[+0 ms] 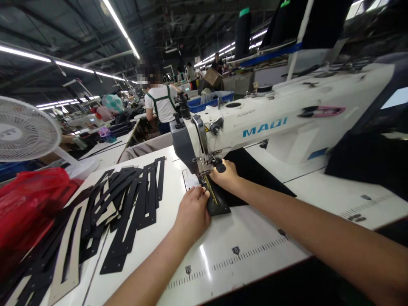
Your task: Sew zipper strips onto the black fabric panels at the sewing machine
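A white sewing machine [264, 123] stands over the white table, its needle area low in the middle of the view. Under its head lies a black strip [217, 208] with a gold-toothed zipper [211, 191] along it. My left hand [194, 209] grips the strip's left edge, fingers bent and thumb pressed near the presser foot. Just right of the needle, my right hand [225, 175] rests on the black fabric [255, 174], its fingertips partly hidden by the machine head; I cannot make out whether they are pinched.
Slotted black pieces [148, 195] and a few beige ones [68, 255] are piled on the left of the table. Beyond them are a red plastic bag [32, 204] and a white fan [25, 129]. A person [161, 104] in green straps is behind the machine.
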A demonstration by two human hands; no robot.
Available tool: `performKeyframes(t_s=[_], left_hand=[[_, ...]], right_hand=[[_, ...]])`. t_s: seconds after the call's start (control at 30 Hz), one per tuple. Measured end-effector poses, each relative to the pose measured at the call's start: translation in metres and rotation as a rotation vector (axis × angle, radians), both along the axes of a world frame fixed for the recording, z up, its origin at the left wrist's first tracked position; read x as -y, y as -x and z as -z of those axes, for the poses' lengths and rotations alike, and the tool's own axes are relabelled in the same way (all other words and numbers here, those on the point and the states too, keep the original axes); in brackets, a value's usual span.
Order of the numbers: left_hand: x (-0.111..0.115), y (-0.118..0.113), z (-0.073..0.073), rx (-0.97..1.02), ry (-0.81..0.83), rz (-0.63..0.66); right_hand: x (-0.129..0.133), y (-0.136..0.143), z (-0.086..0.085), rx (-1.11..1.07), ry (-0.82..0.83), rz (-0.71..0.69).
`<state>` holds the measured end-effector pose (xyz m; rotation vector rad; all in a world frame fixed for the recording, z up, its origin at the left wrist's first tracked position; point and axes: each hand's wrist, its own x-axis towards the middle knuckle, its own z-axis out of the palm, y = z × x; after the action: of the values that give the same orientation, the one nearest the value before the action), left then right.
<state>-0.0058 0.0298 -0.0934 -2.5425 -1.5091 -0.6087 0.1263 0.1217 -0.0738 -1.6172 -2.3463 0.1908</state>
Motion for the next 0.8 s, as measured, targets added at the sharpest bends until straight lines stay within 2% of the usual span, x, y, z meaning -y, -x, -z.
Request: performKeyframes(t_s=[0.03,0.1,0.2,0.23,0.3,0.53,0.67,0.73,0.8], left_hand=[[0.001,0.0,0.001,0.011,-0.011,-0.001],[0.002,-0.001,0.002,0.03,-0.028,-0.001],[0.002,-0.001,0.004,0.046,-0.039,0.004],[0.002,-0.001,0.003,0.047,-0.039,0.006],[0.0,0.0,0.003,0.047,-0.03,0.011],[-0.014,0.006,0.003,0.041,0.042,-0.031],[-0.012,0.004,0.002,0.101,0.006,-0.121],[-0.008,0.003,-0.001,0.089,-0.006,-0.215],[-0.003,0.003,-0.003,0.076,-0.004,-0.283]], right_hand=[[0.007,-0.004,0.0,-0.009,-0.016,-0.022],[0.027,-0.014,0.005,-0.03,-0.09,-0.172],[0.054,-0.029,0.022,-0.147,-0.225,-0.507],[0.059,-0.033,0.027,-0.192,-0.261,-0.568],[0.061,-0.035,0.033,-0.237,-0.288,-0.593],[0.044,-0.025,0.031,-0.252,-0.247,-0.561],[0.043,-0.04,0.033,-0.253,-0.372,-0.536],[0.036,-0.06,0.032,-0.169,-0.46,-0.344],[0.024,-0.084,0.028,-0.036,-0.42,-0.009]])
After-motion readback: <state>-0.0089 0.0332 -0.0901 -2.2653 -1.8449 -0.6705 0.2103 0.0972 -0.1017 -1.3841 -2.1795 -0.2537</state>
